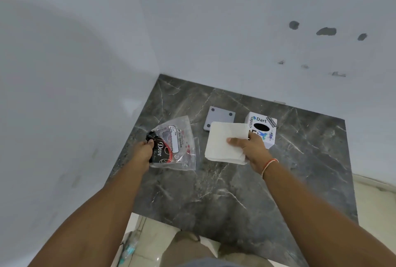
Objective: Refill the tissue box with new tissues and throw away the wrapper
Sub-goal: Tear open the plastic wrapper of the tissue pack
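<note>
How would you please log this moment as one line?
left hand: holds empty wrapper | right hand: holds tissue stack | tissue box: base plate off

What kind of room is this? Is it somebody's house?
Probably a corner of a home, though I can't be sure. A dark marble-look table sits against plain white walls, the floor is pale tile, and a stickered tissue box stands there.
</note>
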